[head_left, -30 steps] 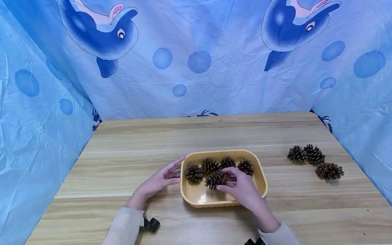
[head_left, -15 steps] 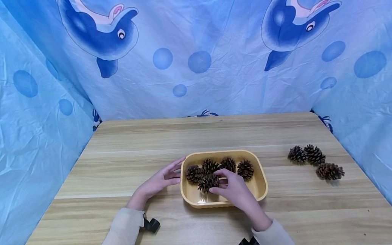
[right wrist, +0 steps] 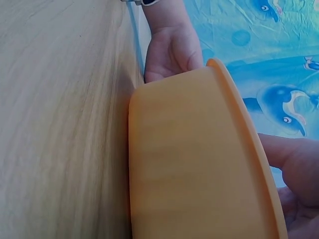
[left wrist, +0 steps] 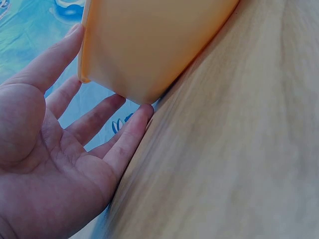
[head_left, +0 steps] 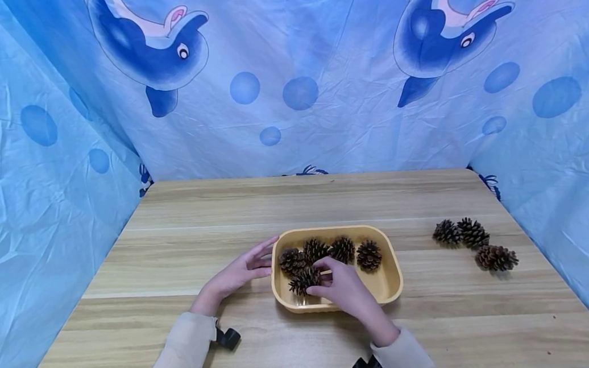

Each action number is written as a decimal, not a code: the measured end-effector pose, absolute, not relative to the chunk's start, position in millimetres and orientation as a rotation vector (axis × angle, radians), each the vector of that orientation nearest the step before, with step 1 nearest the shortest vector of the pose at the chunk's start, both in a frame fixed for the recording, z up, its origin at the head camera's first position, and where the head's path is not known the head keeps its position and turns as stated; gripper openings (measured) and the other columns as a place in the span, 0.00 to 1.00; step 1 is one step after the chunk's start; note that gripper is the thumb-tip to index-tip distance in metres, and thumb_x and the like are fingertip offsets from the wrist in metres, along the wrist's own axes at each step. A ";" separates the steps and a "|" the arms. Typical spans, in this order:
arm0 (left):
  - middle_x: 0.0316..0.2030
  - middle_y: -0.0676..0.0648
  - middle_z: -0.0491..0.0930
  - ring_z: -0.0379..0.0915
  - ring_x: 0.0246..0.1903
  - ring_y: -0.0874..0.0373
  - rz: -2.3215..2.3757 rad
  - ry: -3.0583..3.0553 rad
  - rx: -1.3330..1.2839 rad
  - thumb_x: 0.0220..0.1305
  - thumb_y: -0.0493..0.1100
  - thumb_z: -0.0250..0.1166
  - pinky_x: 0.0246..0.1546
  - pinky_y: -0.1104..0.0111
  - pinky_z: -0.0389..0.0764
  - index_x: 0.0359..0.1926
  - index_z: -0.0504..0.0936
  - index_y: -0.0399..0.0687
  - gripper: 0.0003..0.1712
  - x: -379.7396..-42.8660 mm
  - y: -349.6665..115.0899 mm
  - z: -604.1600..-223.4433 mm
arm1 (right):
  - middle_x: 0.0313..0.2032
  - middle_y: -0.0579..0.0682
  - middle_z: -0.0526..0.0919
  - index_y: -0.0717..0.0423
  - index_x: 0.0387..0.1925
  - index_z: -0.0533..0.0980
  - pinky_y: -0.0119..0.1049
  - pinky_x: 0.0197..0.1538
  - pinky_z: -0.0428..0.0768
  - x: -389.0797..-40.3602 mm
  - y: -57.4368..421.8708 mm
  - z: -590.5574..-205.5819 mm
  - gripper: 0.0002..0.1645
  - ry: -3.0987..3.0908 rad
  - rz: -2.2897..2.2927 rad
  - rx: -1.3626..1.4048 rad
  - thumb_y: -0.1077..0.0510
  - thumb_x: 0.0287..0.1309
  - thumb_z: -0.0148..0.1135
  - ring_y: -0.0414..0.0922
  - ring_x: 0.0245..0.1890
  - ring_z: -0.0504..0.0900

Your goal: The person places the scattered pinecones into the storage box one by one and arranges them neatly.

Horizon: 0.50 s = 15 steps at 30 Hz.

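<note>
A yellow plastic box (head_left: 384,281) sits on the wooden table with several brown pine cones inside. Over its near left part, my right hand (head_left: 347,290) pinches one pine cone (head_left: 304,281) between thumb and fingers. Other pine cones, such as the rightmost one (head_left: 368,255), lie along the box's far side. My left hand (head_left: 239,271) touches the left end of the box with extended fingers; the left wrist view shows its fingertips against the outer wall (left wrist: 149,45). In the right wrist view the box wall (right wrist: 189,149) hides the held pine cone and part of my right hand (right wrist: 301,172).
Three pine cones lie on the table at the right: two side by side (head_left: 472,233) and one (head_left: 496,258) slightly nearer. A blue curtain (head_left: 298,133) with dolphins hangs behind the table (head_left: 195,205) and along its sides.
My right hand has moved left and slightly nearer inside the box, carrying the pine cone. The rightmost pine cone in the box is now uncovered. My left hand has stayed in place.
</note>
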<state>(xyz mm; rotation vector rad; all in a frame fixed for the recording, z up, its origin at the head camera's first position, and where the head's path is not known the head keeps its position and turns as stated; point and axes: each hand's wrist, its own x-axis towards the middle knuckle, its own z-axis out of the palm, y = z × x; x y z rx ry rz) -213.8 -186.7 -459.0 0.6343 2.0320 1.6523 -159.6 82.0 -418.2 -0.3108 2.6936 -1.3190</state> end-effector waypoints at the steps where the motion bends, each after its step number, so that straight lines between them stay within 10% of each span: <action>1: 0.73 0.34 0.52 0.60 0.67 0.33 1.652 2.033 0.635 0.65 0.41 0.62 0.67 0.48 0.68 0.77 0.47 0.57 0.45 -213.8 -186.5 -458.9 | 0.44 0.52 0.85 0.56 0.50 0.78 0.38 0.42 0.83 -159.5 81.5 -418.4 0.29 2.694 -1.315 -0.323 0.54 0.43 0.77 0.42 0.38 0.83; 15: 0.74 0.35 0.52 0.60 0.67 0.33 1.652 2.039 0.631 0.65 0.41 0.62 0.67 0.48 0.68 0.77 0.47 0.56 0.45 -214.1 -186.9 -460.7 | 0.47 0.60 0.84 0.61 0.50 0.77 0.42 0.45 0.86 -158.9 73.2 -420.9 0.28 2.624 -1.292 -0.429 0.56 0.46 0.75 0.52 0.43 0.86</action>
